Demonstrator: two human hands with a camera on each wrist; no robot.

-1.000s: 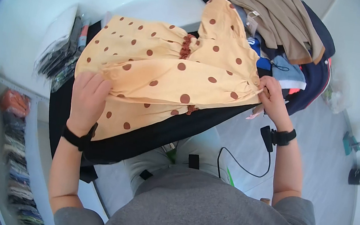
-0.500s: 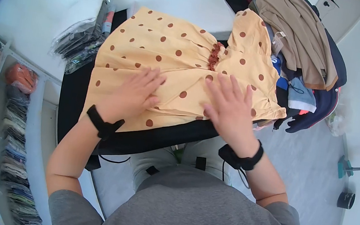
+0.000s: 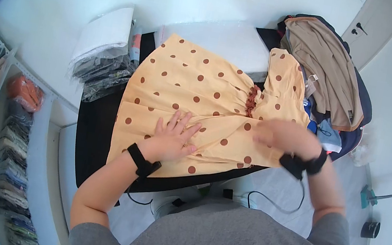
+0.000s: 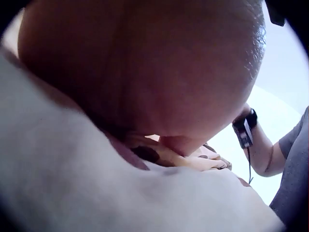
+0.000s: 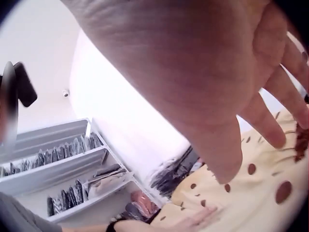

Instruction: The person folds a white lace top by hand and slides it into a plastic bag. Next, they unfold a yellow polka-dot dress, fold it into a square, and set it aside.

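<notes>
A cream dress [image 3: 186, 87] with brown polka dots lies spread over a black-covered surface [image 3: 93, 131], a rust ruffle [image 3: 251, 100] at its waist. My left hand [image 3: 169, 141] rests flat on the skirt, fingers spread. Over the bodice, my right hand [image 3: 289, 138] is blurred in the head view; its fingers show extended and apart above the cloth [image 5: 260, 169] in the right wrist view, holding nothing. The left palm [image 4: 145, 72] fills much of the left wrist view and hides most of the dress there.
Several plastic-bagged garments [image 3: 105, 63] are stacked at the back left. Behind the dress lies a white packet [image 3: 216, 35]. A heap of clothes with a beige garment [image 3: 319, 65] on top stands at the right. Shelving [image 3: 41, 148] with bagged clothes runs along the left.
Both hands have let go of the dress edge, and the cloth now lies flatter. The left hand has since pressed onto the skirt, while the right has shifted rightward to the bodice.
</notes>
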